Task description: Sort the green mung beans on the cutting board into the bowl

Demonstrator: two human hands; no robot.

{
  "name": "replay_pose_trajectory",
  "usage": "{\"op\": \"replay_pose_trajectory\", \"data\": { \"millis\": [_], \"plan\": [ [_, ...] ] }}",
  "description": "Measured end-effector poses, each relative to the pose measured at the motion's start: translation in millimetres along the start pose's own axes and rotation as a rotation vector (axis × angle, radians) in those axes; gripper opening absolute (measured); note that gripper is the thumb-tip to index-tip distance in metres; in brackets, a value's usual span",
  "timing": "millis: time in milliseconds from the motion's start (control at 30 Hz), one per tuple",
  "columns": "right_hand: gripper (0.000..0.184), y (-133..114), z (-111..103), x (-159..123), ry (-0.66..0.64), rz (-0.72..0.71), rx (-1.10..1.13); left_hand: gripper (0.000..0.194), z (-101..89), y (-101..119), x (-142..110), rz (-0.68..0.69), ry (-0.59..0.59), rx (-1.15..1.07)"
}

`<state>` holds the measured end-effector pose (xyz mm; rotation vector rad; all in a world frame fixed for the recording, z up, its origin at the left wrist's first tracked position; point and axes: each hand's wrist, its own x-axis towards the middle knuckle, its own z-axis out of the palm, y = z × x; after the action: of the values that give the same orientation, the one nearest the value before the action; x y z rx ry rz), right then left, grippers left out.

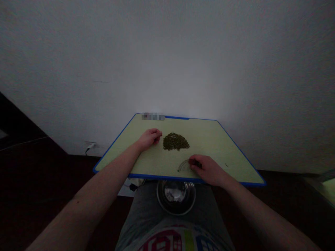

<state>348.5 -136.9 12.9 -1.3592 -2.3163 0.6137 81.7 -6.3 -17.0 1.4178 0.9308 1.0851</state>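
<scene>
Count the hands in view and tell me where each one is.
2. The left hand is just left of the dark granular pile; the right hand is right of the pile, close to the table's near edge.

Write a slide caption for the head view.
Left hand beside a heap of greenish-brown grains, right hand nearer the front of a blue-edged table, metal bowl in the lap.

Grey wall (178,62); white plug (90,145) low at left (dark cable (86,151) hanging).
</scene>
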Motion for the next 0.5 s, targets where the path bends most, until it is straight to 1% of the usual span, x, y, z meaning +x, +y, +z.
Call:
{"op": "replay_pose_trajectory", "data": {
  "millis": [233,500],
  "plan": [
    [0.012,8.7,-4.2,-3.1,0.005,0.029,0.014,0.022,1.2,0.3,0.2,0.001,0.007,-0.019],
    [0.012,-0.7,2.7,2.9,0.003,-0.002,0.042,0.022,0.4,-0.3,-0.2,-0.008,0.010,-0.006]
  ]
}}
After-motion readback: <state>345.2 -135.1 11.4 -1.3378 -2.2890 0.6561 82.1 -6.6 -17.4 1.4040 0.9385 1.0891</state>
